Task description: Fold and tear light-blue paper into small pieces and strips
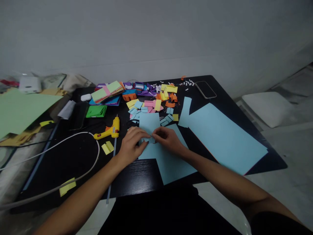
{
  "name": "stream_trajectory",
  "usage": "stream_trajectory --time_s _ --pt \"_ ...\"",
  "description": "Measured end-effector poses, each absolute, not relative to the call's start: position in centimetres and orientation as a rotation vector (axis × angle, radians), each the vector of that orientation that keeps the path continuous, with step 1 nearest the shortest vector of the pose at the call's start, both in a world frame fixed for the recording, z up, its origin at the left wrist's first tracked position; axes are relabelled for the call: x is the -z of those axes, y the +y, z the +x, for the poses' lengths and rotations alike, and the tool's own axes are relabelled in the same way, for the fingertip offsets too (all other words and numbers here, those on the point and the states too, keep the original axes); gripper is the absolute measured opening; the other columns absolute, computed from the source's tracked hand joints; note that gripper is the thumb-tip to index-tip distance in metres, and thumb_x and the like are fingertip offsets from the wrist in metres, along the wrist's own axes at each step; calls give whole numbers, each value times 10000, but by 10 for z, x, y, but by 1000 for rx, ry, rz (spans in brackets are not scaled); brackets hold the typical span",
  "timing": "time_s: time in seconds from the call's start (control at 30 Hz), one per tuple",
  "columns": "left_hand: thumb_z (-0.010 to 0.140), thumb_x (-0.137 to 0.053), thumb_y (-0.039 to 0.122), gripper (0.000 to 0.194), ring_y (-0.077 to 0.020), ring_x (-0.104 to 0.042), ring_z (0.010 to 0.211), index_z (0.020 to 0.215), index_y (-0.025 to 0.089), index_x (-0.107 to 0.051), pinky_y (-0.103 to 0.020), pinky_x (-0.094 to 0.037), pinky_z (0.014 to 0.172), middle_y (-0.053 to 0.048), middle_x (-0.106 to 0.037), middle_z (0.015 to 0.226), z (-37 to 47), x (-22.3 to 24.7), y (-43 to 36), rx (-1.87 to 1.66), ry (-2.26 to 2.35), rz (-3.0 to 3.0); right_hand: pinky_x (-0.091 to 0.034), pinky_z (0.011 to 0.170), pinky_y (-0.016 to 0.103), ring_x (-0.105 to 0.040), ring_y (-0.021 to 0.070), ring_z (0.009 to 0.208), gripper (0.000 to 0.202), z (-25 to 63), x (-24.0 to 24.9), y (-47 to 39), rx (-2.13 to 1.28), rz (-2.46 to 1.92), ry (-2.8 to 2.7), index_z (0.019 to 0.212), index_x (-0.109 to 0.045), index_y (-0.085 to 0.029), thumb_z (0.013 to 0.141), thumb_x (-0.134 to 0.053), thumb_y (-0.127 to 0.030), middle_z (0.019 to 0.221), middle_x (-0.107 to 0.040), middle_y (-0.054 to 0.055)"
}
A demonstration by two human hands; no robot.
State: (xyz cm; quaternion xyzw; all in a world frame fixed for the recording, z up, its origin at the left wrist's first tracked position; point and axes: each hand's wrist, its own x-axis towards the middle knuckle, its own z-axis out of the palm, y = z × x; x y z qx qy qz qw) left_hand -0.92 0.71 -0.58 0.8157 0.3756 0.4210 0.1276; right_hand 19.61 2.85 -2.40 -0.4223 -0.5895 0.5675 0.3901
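My left hand (pixel 132 143) and my right hand (pixel 168 139) meet over light blue paper (pixel 149 120) near the middle of the black table. Between their fingertips is a small light blue paper piece (pixel 151 140), pinched from both sides. Its exact shape is partly hidden by the fingers. Beneath my right hand and forearm lies a larger light blue sheet (pixel 171 163), reaching toward the table's front edge. A narrow blue strip (pixel 185 111) rests to the right, beside a stack of light blue sheets (pixel 225 137).
A yellow glue gun (pixel 114 128) and a yellow folded piece (pixel 107 147) are left of my hands. Coloured paper pieces (pixel 146 106) spread behind them. A phone (pixel 205 89) lies at the back right. A white cable (pixel 99 150) loops on the left; a white stool (pixel 267 107) stands right.
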Motion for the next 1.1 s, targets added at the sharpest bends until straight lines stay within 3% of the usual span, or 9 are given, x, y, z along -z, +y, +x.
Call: stream_trajectory --time_s 0.27,0.53,0.93,1.1 --pt "951 -627 129 196 -212 -688 972 1097 224 -718 -398 -537 890 -67 -741 1018 -10 8 7 -1190 1048 2302 -643 715 324 -711 158 724 318 196 23 28 -1535 -999 -1447 912 -711 -191 846 -772 -496 861 -727 41" --pt "953 -628 138 166 -208 -689 943 1070 217 -716 -395 -536 882 -66 -736 995 -9 11 8 -1193 1028 2334 -624 685 308 -702 145 667 304 196 23 27 -1516 -1042 -1443 868 -728 -176 826 -800 -468 794 -725 30" --pt "948 -648 110 195 -203 -712 996 1105 211 -705 -369 -581 891 -77 -740 1055 -11 11 8 -1181 1045 2297 -691 788 373 -751 185 817 275 197 24 28 -1646 -924 -1305 942 -826 -190 793 -837 -421 899 -780 41" --pt "975 -638 140 157 -199 -706 993 1102 207 -699 -365 -574 899 -72 -741 1038 -9 8 7 -1186 1045 2258 -687 738 343 -743 168 775 278 197 23 27 -1619 -928 -1281 946 -814 -187 779 -868 -402 887 -778 40"
